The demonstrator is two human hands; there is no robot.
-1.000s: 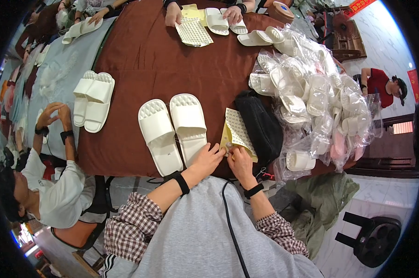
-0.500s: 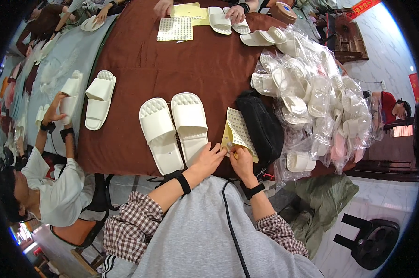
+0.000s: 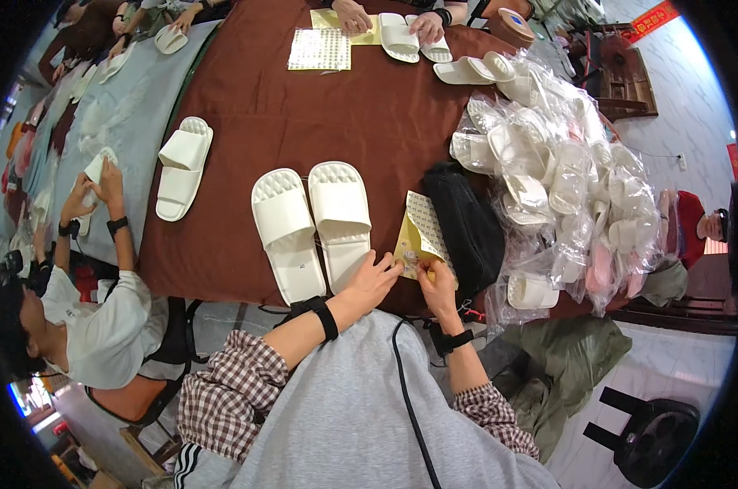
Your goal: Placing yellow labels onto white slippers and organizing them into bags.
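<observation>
**Both hands at the sticker sheet, slippers waiting beside it**

Judging by the scene, the work is at an early point: the pair of white slippers (image 3: 312,228) lies flat on the brown worktop (image 3: 369,106), just left of the yellow sticker sheet (image 3: 422,236). The left hand (image 3: 373,277) and right hand (image 3: 436,281) meet at the sheet's near edge, fingers pinched narrowly on something too small to identify.

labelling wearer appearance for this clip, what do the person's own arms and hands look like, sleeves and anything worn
Both hands are bare, without gloves. The left hand has a broad black band just below the wrist; the right hand has a black strap like a watch. Both sleeves are checked in dark red and white and pushed up toward the elbows, under a grey top. A thin black cable runs down the chest.
</observation>
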